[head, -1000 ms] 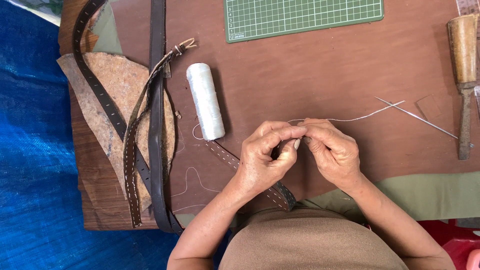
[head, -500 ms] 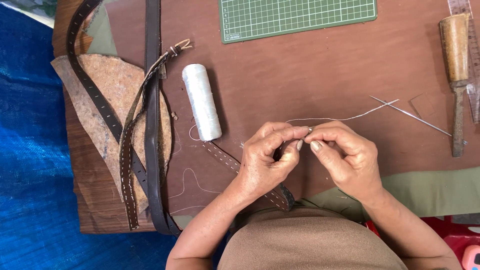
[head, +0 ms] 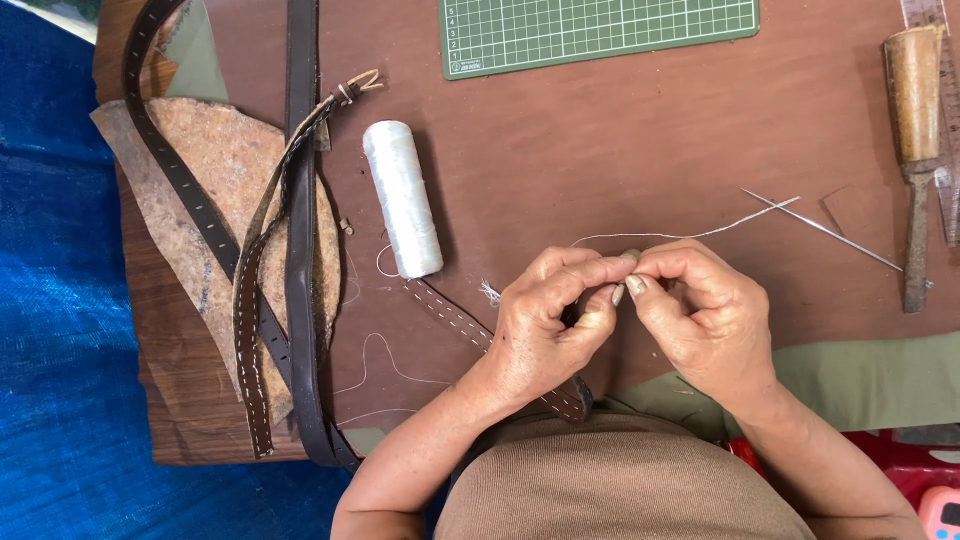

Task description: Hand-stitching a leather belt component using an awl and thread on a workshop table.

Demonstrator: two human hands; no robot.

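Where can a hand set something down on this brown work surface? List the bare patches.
Biggest bare patch: between the green cutting mat, the white thread spool and the wooden-handled tool, above the thread pinched by the left hand and right hand. The needle edges it. Crowded: the left side, with leather straps over a leather scrap.

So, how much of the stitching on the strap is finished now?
Done: the strap shows white stitches along its visible part. In hand: left hand and right hand pinch the thread together. Left: a needle lies unused on the table.
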